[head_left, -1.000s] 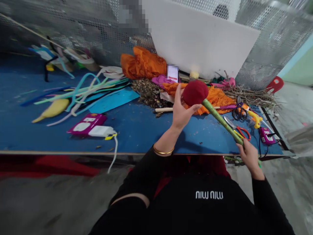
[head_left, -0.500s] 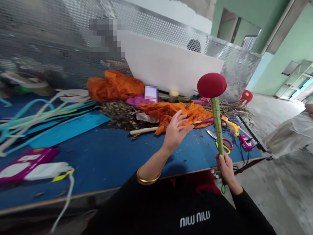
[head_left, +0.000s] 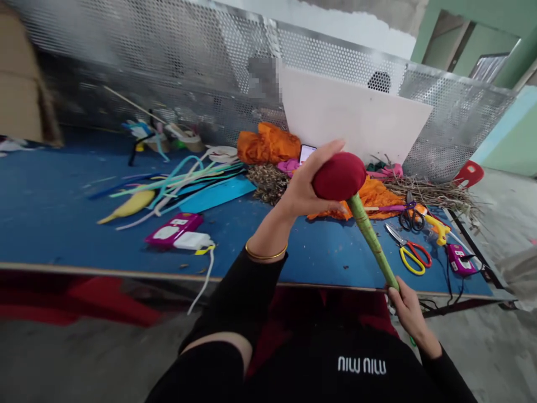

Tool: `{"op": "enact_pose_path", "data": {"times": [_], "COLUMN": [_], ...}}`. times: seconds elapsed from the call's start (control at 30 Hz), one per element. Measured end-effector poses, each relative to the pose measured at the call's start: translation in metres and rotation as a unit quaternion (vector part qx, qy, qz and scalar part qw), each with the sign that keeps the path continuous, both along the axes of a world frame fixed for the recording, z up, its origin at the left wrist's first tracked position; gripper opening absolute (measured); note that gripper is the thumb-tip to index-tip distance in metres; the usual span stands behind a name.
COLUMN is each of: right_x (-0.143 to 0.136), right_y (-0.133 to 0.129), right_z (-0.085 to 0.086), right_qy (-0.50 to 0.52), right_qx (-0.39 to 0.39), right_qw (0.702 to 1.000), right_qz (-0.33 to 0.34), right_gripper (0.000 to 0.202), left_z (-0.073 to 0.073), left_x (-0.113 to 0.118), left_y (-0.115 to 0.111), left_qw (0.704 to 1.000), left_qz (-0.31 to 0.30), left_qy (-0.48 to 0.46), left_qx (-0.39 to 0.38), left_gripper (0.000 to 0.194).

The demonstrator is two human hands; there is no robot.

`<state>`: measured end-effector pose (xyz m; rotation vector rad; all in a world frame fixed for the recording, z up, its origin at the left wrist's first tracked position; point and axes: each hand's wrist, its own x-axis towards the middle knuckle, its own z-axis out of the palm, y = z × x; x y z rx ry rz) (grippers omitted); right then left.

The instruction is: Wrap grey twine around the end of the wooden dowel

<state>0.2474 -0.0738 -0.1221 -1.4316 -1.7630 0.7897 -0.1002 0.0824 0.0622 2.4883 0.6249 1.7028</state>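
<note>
A padded red cloth head [head_left: 340, 176] tops a green-wrapped stick [head_left: 375, 242], which slants up to the left over the blue table [head_left: 247, 252]. My left hand [head_left: 305, 187], a gold bangle on its wrist, cups the head from the left, with thumb and fingers around its side. The lower end of the stick is gripped in my right hand [head_left: 406, 307] at the table's front edge. Just right of the stick lie scissors [head_left: 409, 251] with red and yellow handles. Crumpled orange cloth [head_left: 380, 196] lies behind the head.
Colored strips [head_left: 188, 182], a yellow banana-shaped thing [head_left: 132, 205] and a purple box [head_left: 174, 229] with a white cord lie to the left. A yellow glue gun [head_left: 438, 229], dark scissors [head_left: 412, 217] and dry twigs [head_left: 436, 191] are at the right. A white board [head_left: 348, 112] leans behind.
My left hand has moved onto the red head and closed round it. The stick has tilted from nearly upright to leaning left. The view has swung left.
</note>
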Motion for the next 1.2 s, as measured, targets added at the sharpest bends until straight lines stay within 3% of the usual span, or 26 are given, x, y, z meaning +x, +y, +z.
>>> {"op": "enact_pose_path", "data": {"times": [0.13,0.27,0.43,0.63,0.77,1.0,1.2], "right_x": [0.002,0.004,0.008,0.022,0.024,0.027,0.025], "right_y": [-0.003,-0.009,-0.013,-0.005,-0.003,-0.012,-0.015], "right_z": [-0.014,-0.028,-0.031,-0.005,0.006,-0.019,-0.032], "right_qy": [0.03,0.041,0.044,0.052,0.051,0.065,0.066], "right_qx": [-0.027,-0.034,-0.037,-0.07,-0.082,-0.113,-0.121], "right_qw": [0.999,0.999,0.998,0.996,0.995,0.991,0.99], "right_qz": [0.016,0.0,0.005,-0.007,0.004,-0.003,0.027], "right_gripper": [0.055,0.06,0.063,0.065,0.065,0.058,0.058], "left_z": [0.011,0.009,0.001,0.007,0.014,0.014,0.01], "left_x": [0.008,0.02,0.028,0.028,0.028,0.041,0.044], "left_y": [-0.017,-0.019,-0.015,0.0,0.008,0.001,0.001], "left_qw": [1.0,1.0,0.995,0.967,0.94,0.912,0.912], "left_qz": [-0.019,-0.024,-0.075,-0.159,-0.189,-0.158,-0.149], "left_qy": [0.015,-0.001,-0.019,-0.077,-0.062,-0.075,-0.064], "left_qx": [-0.006,-0.012,-0.057,-0.185,-0.276,-0.371,-0.377], "left_gripper": [0.082,0.065,0.075,0.09,0.078,0.042,0.042]}}
